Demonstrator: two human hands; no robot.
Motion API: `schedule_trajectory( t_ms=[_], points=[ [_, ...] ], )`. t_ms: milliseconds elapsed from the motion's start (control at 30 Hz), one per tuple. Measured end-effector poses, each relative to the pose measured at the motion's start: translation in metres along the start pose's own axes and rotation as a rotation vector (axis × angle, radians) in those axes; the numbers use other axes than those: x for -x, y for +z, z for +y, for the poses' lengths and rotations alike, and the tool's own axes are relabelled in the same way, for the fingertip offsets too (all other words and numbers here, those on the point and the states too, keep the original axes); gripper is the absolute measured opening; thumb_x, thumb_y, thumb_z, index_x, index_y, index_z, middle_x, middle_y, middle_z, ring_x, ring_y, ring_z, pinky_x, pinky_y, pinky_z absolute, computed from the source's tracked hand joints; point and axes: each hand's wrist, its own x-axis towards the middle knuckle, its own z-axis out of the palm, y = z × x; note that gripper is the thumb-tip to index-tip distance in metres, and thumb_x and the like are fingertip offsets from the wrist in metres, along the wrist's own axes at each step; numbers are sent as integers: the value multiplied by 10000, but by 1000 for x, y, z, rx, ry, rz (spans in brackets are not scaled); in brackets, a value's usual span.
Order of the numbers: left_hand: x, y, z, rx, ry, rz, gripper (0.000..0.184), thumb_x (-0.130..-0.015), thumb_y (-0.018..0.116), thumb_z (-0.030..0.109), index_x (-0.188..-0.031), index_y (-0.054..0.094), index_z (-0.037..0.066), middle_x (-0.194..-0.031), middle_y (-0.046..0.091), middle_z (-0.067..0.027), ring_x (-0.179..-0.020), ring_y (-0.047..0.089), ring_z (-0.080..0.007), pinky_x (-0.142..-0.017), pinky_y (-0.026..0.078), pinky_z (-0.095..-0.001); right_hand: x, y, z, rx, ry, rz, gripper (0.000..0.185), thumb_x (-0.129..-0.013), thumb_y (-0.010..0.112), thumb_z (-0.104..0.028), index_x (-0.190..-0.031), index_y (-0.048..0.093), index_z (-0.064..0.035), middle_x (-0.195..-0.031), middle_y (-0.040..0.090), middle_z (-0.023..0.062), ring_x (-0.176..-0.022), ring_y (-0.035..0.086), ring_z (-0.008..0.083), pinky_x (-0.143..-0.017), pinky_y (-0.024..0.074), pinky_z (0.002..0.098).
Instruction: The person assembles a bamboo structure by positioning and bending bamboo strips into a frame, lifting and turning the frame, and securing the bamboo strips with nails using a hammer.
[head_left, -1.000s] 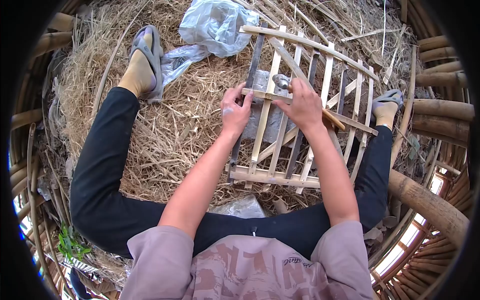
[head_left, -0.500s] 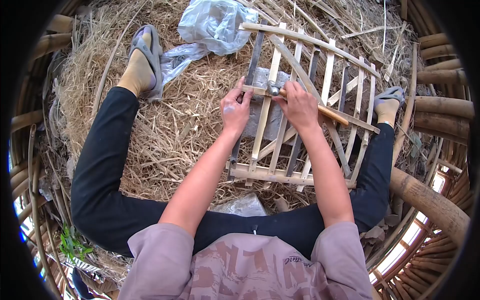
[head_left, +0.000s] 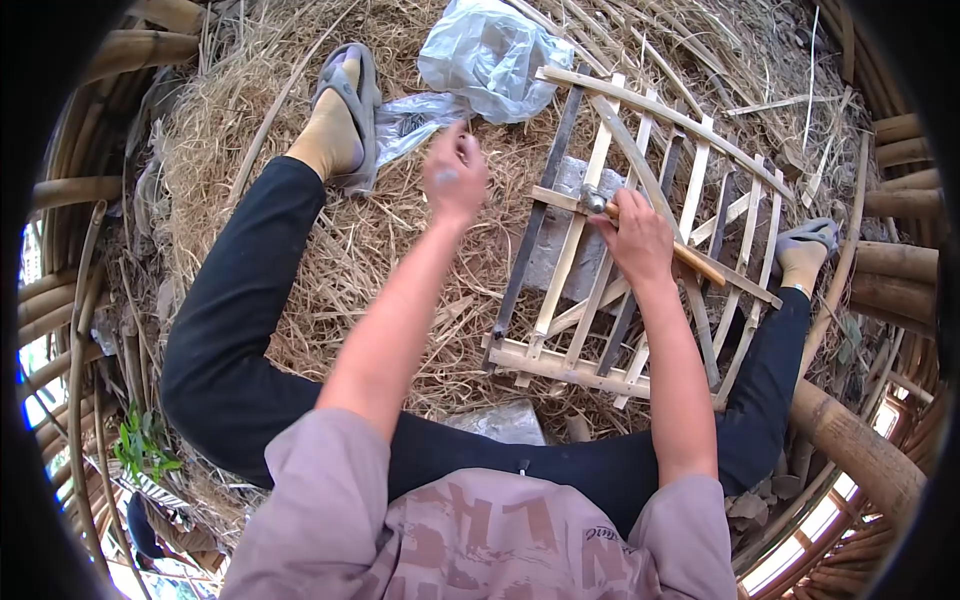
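My right hand grips a hammer close to its metal head, the wooden handle pointing down to the right. The hammer lies over a bamboo lattice made of pale and dark slats, with its head near a crossing of slats. Under the lattice sits a grey block, partly covered by the slats. Away from the lattice, my left hand is raised over the straw just below a crumpled plastic bag. Its fingers are smeared by motion, and whatever they may hold cannot be made out.
Straw and bamboo shavings cover the ground. My legs spread around the work, with a sandalled foot at left and another beside the lattice's right side. Bamboo poles edge the space. Another grey block lies near my lap.
My left hand has let go of the lattice's left side and moved up and left toward the plastic bag. My right hand still holds the hammer over the lattice. The whole view has shifted slightly.
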Motion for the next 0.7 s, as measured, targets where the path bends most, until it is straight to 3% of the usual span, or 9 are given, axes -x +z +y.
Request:
schedule_trajectory(
  t_ms=[67, 133, 233, 367, 667, 700],
  points=[
    [-36, -25, -16, -180, -53, -113, 287, -950, 570, 176, -1158, 678, 11, -1180, 667, -207, -1057, 670, -349, -916, 533, -446, 0, 1, 1, 0, -6, 14, 399, -832, 776, -395, -946, 553, -84, -918, 653, 89, -810, 689, 339, -653, 542, 463],
    [-59, -32, -61, -310, 21, -94, 243, -939, 588, 162, -1114, 676, 17, -1192, 644, -207, -1068, 654, -375, -913, 526, -471, 2, 1, 1, 5, -6, 17, 398, -830, 779, -389, -948, 551, -85, -914, 650, 89, -801, 689, 340, -646, 540, 464],
    [-80, -45, -91, -568, -84, -144, 262, -912, 632, 167, -1131, 696, 39, -1113, 688, -200, -1034, 663, -365, -916, 516, -450, 0, 0, 0, 3, 2, 16, 395, -830, 783, -377, -950, 546, -85, -905, 646, 91, -789, 690, 341, -637, 540, 465],
    [-80, -50, -93, -461, -161, -165, 244, -890, 713, 275, -1028, 745, 76, -1082, 703, -165, -1038, 670, -346, -911, 519, -456, 2, -2, -2, -19, 10, 18, 387, -834, 782, -365, -947, 542, -83, -896, 641, 92, -779, 693, 340, -629, 541, 468],
    [-74, -32, -96, -482, -261, -84, 258, -879, 736, 299, -1039, 755, 97, -1040, 736, -142, -1032, 687, -315, -913, 526, -437, 3, -2, -3, -17, 18, 18, 388, -833, 781, -371, -950, 551, -82, -910, 651, 85, -785, 693, 332, -636, 549, 458],
    [-78, -33, -95, -455, -337, -162, 218, -881, 739, 293, -1001, 738, 111, -1136, 711, -138, -1086, 670, -344, -942, 524, -475, 3, -2, -2, -18, 24, 13, 388, -833, 780, -374, -951, 553, -82, -911, 652, 85, -788, 694, 329, -637, 549, 457]
  ],
)
